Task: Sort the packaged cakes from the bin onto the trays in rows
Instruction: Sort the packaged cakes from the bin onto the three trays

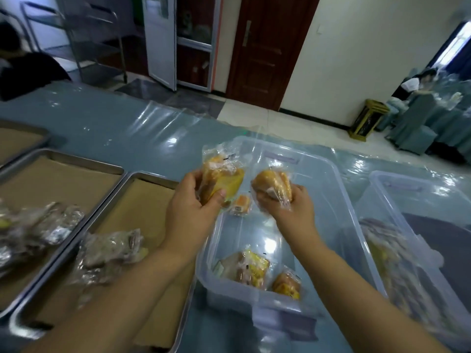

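Cakes in clear wrappers, one per hand, both held over the far half of the bin. Left hand clasping a yellow cake from its left side, thumb across the front, wrapper top sticking up above the fingers. Right hand curled round a brown cake from below, cake just above and left of the knuckles. Held apart, a narrow gap between the two. Below that gap, lower in the bin, a small cake, just beside the left thumb in view. At the bin's near end, two more: a yellow pack and a round pack to its right. Left of the bin, just beside it, a near tray lined with brown paper, with blurred packs at its near-left part. Further left, a second tray with more wrapped packs, too blurred to sort out. Beyond that, a corner of a third tray. Right of the bin, a second bin, contents blurred.
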### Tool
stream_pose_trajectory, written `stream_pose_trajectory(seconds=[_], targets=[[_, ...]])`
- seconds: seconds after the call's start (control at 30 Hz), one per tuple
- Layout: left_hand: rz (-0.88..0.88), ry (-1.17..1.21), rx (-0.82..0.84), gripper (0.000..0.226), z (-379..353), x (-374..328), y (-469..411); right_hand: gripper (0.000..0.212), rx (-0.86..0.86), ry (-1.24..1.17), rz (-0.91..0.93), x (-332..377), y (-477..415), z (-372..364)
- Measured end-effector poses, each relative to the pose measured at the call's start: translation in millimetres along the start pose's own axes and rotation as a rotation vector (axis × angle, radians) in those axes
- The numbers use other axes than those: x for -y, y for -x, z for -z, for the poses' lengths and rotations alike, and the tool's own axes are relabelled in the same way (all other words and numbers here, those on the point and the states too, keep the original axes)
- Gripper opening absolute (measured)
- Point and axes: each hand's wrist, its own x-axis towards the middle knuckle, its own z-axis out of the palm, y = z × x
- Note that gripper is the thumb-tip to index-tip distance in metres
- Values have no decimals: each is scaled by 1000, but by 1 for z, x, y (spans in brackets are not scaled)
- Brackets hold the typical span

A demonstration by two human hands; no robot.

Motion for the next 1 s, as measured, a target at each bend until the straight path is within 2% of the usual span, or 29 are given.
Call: stream_pose_trajectory(seconds=[0.2,0.3,0.37,0.43,0.6,0.7,1.0], targets=[[43,27,-107,38,45,-15,49,35,87,-214,61,49,46,-28],[46,26,-178,38,78,-23,66,36,77,-167,186,75,68,-50],[59,50,-223,37,104,-23,74,40,112,-121,245,91,79,-70],[65,42,-274,34,133,-19,78,34,164,-101,282,105,89,-95],[111,-7,-361,40,209,8,83,28,308,-127,315,139,116,-170],[184,-39,-403,40,262,27,82,17,386,-194,295,160,135,-224],[306,-141,-452,36,443,87,67,31,509,-194,267,237,188,-403]])
